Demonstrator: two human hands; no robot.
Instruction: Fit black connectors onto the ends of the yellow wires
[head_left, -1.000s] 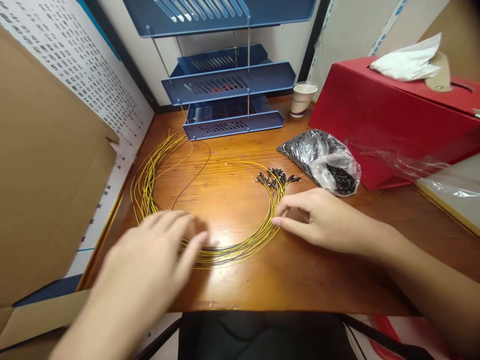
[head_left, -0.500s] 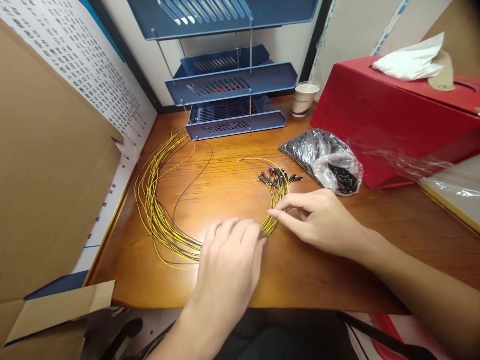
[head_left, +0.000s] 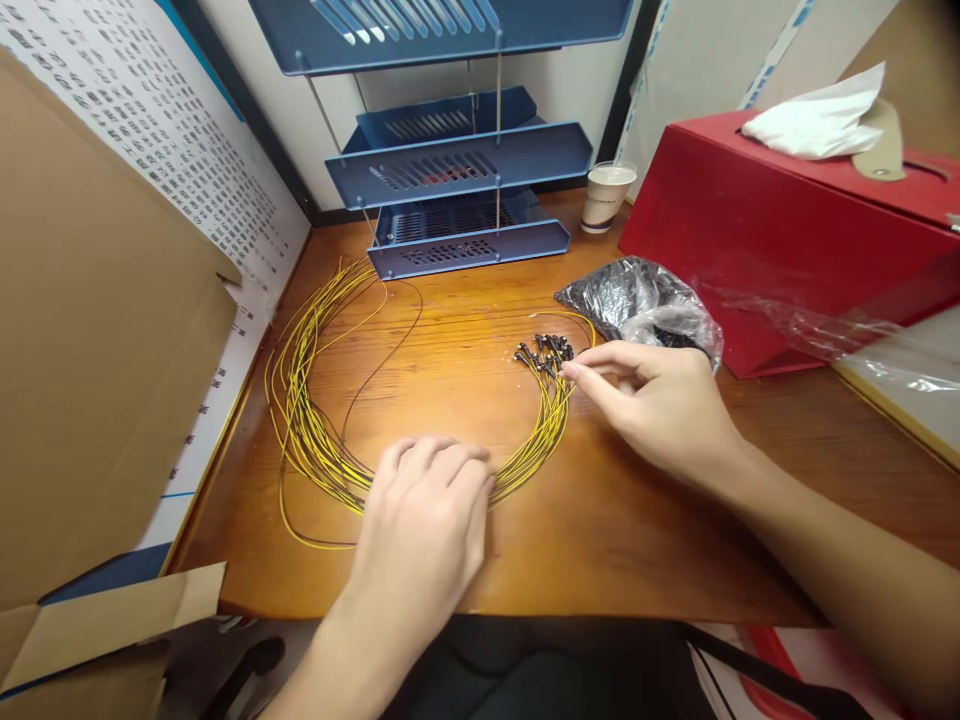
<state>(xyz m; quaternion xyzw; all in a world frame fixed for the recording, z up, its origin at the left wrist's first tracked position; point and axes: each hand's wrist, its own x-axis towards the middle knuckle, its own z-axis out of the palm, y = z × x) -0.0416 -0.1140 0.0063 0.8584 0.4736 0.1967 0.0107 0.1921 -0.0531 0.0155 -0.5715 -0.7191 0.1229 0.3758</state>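
Palm down, fingers bunched, the left hand (head_left: 426, 510) covers the coiled wires (head_left: 298, 390) on the desk (head_left: 600, 555) at the coil's six o'clock; whether it grips, I cannot tell. The right hand (head_left: 660, 400) — forearm slanting in from four o'clock — pinches a yellow wire (head_left: 590, 323) at three o'clock, thumb against forefinger.

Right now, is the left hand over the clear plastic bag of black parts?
No: the left hand is over the curved bundle of thin yellow-and-black wires, while the bag lies beyond the right hand.
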